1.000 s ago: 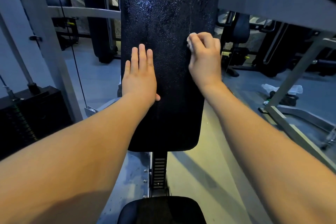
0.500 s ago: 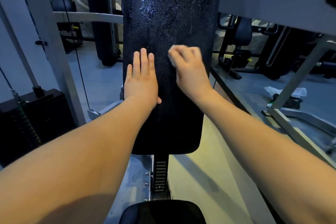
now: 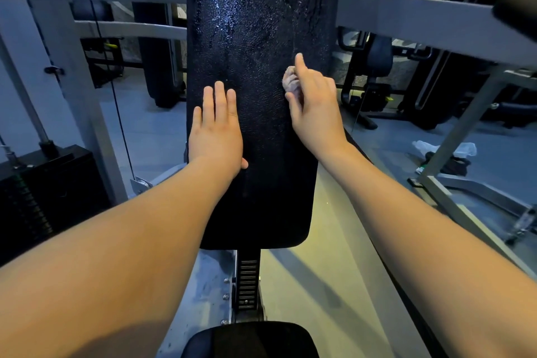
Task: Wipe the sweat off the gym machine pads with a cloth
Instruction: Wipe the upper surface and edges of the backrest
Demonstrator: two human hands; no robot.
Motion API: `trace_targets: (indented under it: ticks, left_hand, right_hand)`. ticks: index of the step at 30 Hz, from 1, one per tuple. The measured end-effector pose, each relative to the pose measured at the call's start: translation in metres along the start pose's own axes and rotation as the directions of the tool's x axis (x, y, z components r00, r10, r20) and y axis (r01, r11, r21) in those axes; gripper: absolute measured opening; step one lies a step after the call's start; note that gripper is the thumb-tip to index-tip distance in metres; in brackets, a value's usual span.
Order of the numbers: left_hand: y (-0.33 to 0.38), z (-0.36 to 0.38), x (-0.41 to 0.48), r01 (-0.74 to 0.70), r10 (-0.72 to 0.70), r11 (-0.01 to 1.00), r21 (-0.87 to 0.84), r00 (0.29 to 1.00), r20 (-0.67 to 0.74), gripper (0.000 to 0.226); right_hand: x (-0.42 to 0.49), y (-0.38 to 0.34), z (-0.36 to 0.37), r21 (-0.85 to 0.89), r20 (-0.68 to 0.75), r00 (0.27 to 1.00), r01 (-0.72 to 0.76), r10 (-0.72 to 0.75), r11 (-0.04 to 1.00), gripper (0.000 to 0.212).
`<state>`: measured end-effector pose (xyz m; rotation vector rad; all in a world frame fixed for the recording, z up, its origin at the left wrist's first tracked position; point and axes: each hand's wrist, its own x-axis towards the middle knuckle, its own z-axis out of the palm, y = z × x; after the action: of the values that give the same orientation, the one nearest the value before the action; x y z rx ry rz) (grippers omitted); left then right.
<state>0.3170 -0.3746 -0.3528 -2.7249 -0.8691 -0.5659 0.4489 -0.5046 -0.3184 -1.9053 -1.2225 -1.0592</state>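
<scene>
As the wipe swings back to the right: the small pale cloth (image 3: 290, 83) sits bunched against the upright back pad (image 3: 261, 23), near its right edge.
Right hand: the right hand (image 3: 315, 113) holds the wad in its thumb and curled fingers, with the index finger pointing straight up the pad.
Left hand: the left hand (image 3: 216, 131) lies flat on the pad's left half, fingers straight and together, holding nothing.
Change: half a second ago the right hand was at the pad's middle, just beside the left. A second ago it was at the right edge, where it is again. The left hand has not shifted.
Meaning: this looks like a side-to-side stroke across one band. The glistening patch higher up suggests the upper pad is not yet wiped.
Seat pad: the seat pad (image 3: 250, 340) is cut off at the bottom edge, with neither hand on it.
Hard to make out: most of the cloth is hidden under the hand, and the pad's top runs out of view. In the dim light, wet cannot be told from merely shiny.
Surroundings: a grey machine frame (image 3: 406, 17), a weight stack (image 3: 35, 189) at left, and pale litter (image 3: 444, 150) on the floor at right.
</scene>
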Motion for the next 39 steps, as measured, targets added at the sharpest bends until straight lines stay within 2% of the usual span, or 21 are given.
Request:
trace_targets:
  ticks: [2, 5, 6, 9, 10, 11, 13, 14, 15, 16, 19, 22, 24, 26, 28, 29, 31, 32, 34, 36, 39]
  left_hand:
    - [0.001, 0.000, 0.000, 0.000, 0.000, 1.000, 0.008, 1.000, 0.011, 0.152]
    - [0.001, -0.001, 0.000, 0.001, -0.001, 1.000, 0.025, 1.000, 0.013, 0.151]
    - [0.001, -0.001, 0.000, 0.000, 0.000, 1.000, 0.031, 1.000, 0.014, 0.151]
    - [0.000, -0.001, 0.000, -0.002, 0.002, 1.000, 0.031, 1.000, 0.016, 0.151]
    - [0.000, -0.001, 0.000, -0.001, 0.001, 1.000, 0.029, 1.000, 0.014, 0.151]
    - [0.000, -0.001, 0.000, -0.001, 0.001, 1.000, 0.026, 1.000, 0.012, 0.151]
    - [0.001, -0.001, 0.001, 0.001, -0.001, 1.000, 0.020, 1.000, 0.009, 0.152]
    - [0.001, -0.001, 0.001, 0.003, -0.003, 1.000, 0.019, 1.000, 0.009, 0.152]
    - [0.002, -0.001, 0.001, 0.004, -0.004, 1.000, 0.021, 1.000, 0.012, 0.152]
    - [0.002, -0.001, 0.001, 0.003, -0.004, 1.000, 0.023, 1.000, 0.017, 0.151]
    - [0.000, -0.001, 0.000, -0.001, 0.000, 1.000, 0.023, 0.999, 0.033, 0.150]
    - [0.001, -0.003, 0.000, -0.005, 0.004, 1.000, 0.017, 0.999, 0.039, 0.151]
    - [0.001, -0.003, 0.001, 0.002, -0.003, 1.000, 0.020, 0.999, 0.032, 0.151]
    - [0.001, -0.002, 0.001, 0.005, -0.006, 1.000, 0.018, 0.999, 0.032, 0.152]
    - [0.000, 0.000, 0.002, 0.005, -0.005, 1.000, 0.007, 1.000, 0.030, 0.151]
    - [0.000, 0.000, 0.002, 0.004, -0.005, 1.000, 0.005, 0.999, 0.034, 0.151]
    - [0.000, -0.001, 0.002, 0.002, -0.002, 1.000, 0.007, 0.999, 0.049, 0.151]
    - [0.000, -0.001, 0.002, 0.003, -0.003, 1.000, 0.011, 0.999, 0.049, 0.151]
    - [0.000, -0.003, 0.001, 0.001, -0.002, 1.000, 0.022, 0.999, 0.051, 0.150]
    - [0.000, -0.003, -0.001, -0.004, 0.003, 1.000, 0.025, 0.999, 0.048, 0.150]
    - [0.001, -0.001, -0.001, 0.001, -0.002, 1.000, 0.021, 0.999, 0.040, 0.151]
  right_hand:
    - [0.000, -0.001, 0.000, -0.009, 0.003, 1.000, 0.029, -0.029, 1.000, 0.040]
    - [0.020, 0.013, -0.010, -0.070, 0.050, 0.988, 0.150, -0.147, 0.986, 0.020]
    - [0.031, 0.019, -0.013, -0.102, 0.017, 0.992, 0.123, -0.122, 0.987, 0.018]
    - [0.051, 0.025, -0.012, -0.095, -0.146, 0.983, -0.127, 0.112, 0.987, 0.020]
    - [0.047, 0.017, -0.006, -0.092, -0.161, 0.978, -0.152, 0.136, 0.984, 0.021]
    - [0.036, 0.008, 0.002, -0.099, -0.138, 0.985, -0.113, 0.099, 0.989, 0.021]
    - [0.010, -0.002, 0.011, -0.101, -0.005, 0.994, 0.112, -0.113, 0.989, 0.024]
    - [0.002, 0.001, 0.008, -0.097, 0.076, 0.973, 0.225, -0.218, 0.970, 0.026]
    - [0.002, 0.009, 0.003, -0.101, 0.124, 0.950, 0.299, -0.286, 0.949, 0.027]
    - [0.010, 0.019, -0.002, -0.123, 0.124, 0.947, 0.311, -0.296, 0.942, 0.026]
    - [0.042, 0.040, -0.017, -0.166, -0.049, 0.995, 0.076, -0.085, 0.983, 0.020]
    - [0.038, 0.030, -0.007, -0.128, -0.166, 0.982, -0.112, 0.090, 0.986, 0.023]
    - [0.010, 0.018, 0.005, -0.091, -0.150, 0.985, -0.097, 0.083, 0.991, 0.027]
    - [-0.020, 0.015, 0.005, -0.097, -0.026, 0.996, 0.079, -0.082, 0.992, 0.028]
    - [-0.017, 0.028, -0.005, -0.126, 0.053, 0.974, 0.227, -0.222, 0.966, 0.026]
    - [-0.004, 0.035, -0.010, -0.143, 0.038, 0.976, 0.217, -0.214, 0.966, 0.025]
    - [0.026, 0.044, -0.016, -0.146, -0.074, 0.996, 0.038, -0.049, 0.989, 0.021]
    - [0.037, 0.045, -0.018, -0.107, -0.119, 0.991, -0.067, 0.054, 0.992, 0.021]
    - [0.038, 0.042, -0.016, 0.013, -0.137, 0.975, -0.177, 0.177, 0.984, 0.024]
    - [0.016, 0.037, -0.015, 0.092, -0.103, 0.967, -0.225, 0.234, 0.970, 0.031]
    - [-0.022, 0.036, -0.021, 0.106, -0.015, 0.986, -0.166, 0.168, 0.980, 0.034]
